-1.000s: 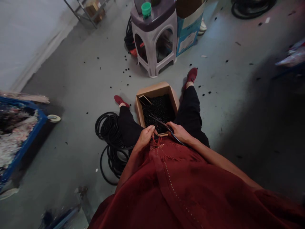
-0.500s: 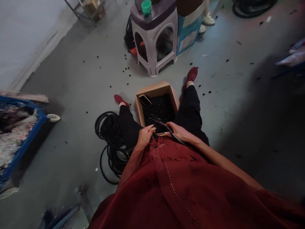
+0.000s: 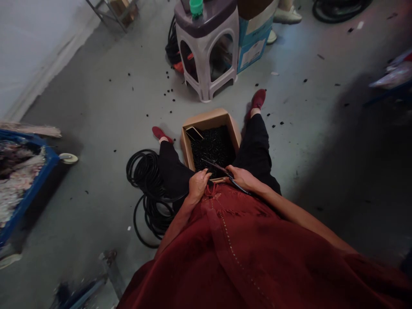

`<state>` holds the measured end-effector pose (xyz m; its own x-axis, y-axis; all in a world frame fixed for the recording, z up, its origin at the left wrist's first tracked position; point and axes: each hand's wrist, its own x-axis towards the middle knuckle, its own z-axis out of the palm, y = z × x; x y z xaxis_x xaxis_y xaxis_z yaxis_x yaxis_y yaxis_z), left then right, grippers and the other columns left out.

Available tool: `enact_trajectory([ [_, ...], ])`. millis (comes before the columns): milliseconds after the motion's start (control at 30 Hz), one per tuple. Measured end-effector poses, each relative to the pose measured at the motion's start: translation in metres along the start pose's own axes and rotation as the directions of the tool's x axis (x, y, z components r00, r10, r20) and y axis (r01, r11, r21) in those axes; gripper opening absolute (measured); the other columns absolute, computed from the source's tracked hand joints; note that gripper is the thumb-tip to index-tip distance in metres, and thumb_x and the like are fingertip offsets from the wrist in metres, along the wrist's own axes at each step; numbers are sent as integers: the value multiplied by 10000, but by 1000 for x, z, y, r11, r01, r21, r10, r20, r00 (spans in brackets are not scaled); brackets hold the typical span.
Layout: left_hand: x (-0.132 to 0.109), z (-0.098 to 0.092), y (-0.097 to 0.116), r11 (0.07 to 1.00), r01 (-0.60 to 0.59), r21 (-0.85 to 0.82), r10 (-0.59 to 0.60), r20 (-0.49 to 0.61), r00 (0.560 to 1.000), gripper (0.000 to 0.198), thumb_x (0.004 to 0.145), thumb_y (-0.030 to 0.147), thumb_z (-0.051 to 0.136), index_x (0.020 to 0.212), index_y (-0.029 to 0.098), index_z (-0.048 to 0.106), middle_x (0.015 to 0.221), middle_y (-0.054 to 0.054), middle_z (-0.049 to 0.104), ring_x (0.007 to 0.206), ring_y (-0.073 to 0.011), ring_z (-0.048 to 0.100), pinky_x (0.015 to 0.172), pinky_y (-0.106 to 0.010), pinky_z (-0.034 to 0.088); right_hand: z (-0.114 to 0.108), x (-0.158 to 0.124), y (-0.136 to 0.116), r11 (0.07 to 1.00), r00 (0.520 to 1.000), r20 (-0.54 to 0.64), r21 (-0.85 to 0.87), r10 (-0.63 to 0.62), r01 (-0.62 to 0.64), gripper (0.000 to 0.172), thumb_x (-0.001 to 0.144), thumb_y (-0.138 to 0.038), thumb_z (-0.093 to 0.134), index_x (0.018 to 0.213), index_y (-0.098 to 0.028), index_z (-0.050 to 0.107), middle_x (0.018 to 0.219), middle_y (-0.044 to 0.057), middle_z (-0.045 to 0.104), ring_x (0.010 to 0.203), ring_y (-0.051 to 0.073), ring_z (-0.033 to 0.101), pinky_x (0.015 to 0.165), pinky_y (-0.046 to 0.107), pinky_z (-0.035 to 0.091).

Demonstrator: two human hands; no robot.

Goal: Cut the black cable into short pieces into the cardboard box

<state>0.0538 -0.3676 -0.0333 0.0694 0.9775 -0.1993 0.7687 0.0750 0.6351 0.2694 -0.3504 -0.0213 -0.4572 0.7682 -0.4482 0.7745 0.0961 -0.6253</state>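
Note:
My right hand (image 3: 242, 177) is closed around the handles of a pair of scissors (image 3: 216, 165), whose blades point left over a cardboard box (image 3: 189, 159). Beside the blades, my left hand (image 3: 198, 184) is closed on black tubing, of which a small dark end shows by the fingertips. A coil of black tubing (image 3: 145, 171) lies on the floor to the left, and a strand from it runs over my thigh toward that hand. Between my legs, the box holds many short black pieces (image 3: 210, 146) and a dark flat rectangular object with a light rim (image 3: 194, 133).
A plastic stool (image 3: 206, 51) with a green-capped bottle (image 3: 196, 7) stands ahead, beside a blue carton (image 3: 254, 47). Another person's shoes (image 3: 289, 16) show behind the carton. At the left is a blue wheeled cart (image 3: 30, 184). Small black bits dot the floor.
The scissor blades, slightly apart before, now look closed together. My left hand has turned a little and its fingers sit closer to the blades. The other person's foot has shifted right.

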Motion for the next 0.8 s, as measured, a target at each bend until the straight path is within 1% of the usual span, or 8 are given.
enact_trajectory([
  [67,0,0,-1,1000,0,11,0,13,1000,211,879,255,586,1026,189,722,986,-69,737,919,-178,670,860,-279,499,0,-2,0,999,1000,5,-30,24,-24,336,883,-402,499,1147,-194,514,1063,118,683,911,232,642,709,263,398],
  [200,-1,0,-1,1000,13,16,-14,39,999,216,879,256,586,1035,186,719,1012,-78,728,912,-176,664,831,-262,490,0,-4,2,997,998,8,-57,59,-58,334,887,-421,471,1137,-209,536,968,106,709,823,234,652,636,257,360],
  [367,-1,-1,1,999,46,-17,-44,83,996,204,889,248,566,1012,206,725,944,-48,731,859,-156,661,782,-233,472,4,-3,8,993,995,5,-70,100,-100,335,877,-427,466,1128,-229,567,889,96,712,770,236,648,598,257,328],
  [467,0,-1,2,996,74,-55,-67,121,990,209,898,256,542,956,192,732,854,-35,728,792,-146,652,742,-225,459,8,0,13,991,993,11,-60,117,-116,339,864,-427,486,1129,-240,583,865,88,709,750,232,643,586,253,322],
  [567,1,-3,1,989,102,-106,-84,165,983,264,916,277,491,883,181,734,738,-12,705,686,-124,627,685,-216,451,10,3,17,991,991,10,-32,131,-131,342,851,-432,513,1122,-240,593,834,79,704,736,231,637,580,249,330],
  [633,2,-6,1,982,121,-147,-94,181,979,286,921,302,470,936,173,725,726,-8,700,662,-119,620,664,-214,453,9,4,19,990,990,0,-2,140,-140,357,856,-448,516,1133,-235,588,837,73,702,746,225,635,591,245,349],
  [700,3,-10,-1,972,139,-188,-105,179,978,314,914,334,476,1063,161,692,758,-14,708,678,-124,628,663,-219,464,5,4,20,990,990,-15,33,139,-138,372,875,-467,492,1152,-232,572,860,63,701,772,212,636,616,241,375],
  [800,7,-18,-2,959,142,-244,-110,139,984,372,877,332,534,1191,154,623,949,-48,722,820,-145,654,744,-242,487,-1,3,19,984,994,-50,155,94,-86,389,890,-482,470,1168,-220,546,885,47,690,803,200,634,664,249,413],
])
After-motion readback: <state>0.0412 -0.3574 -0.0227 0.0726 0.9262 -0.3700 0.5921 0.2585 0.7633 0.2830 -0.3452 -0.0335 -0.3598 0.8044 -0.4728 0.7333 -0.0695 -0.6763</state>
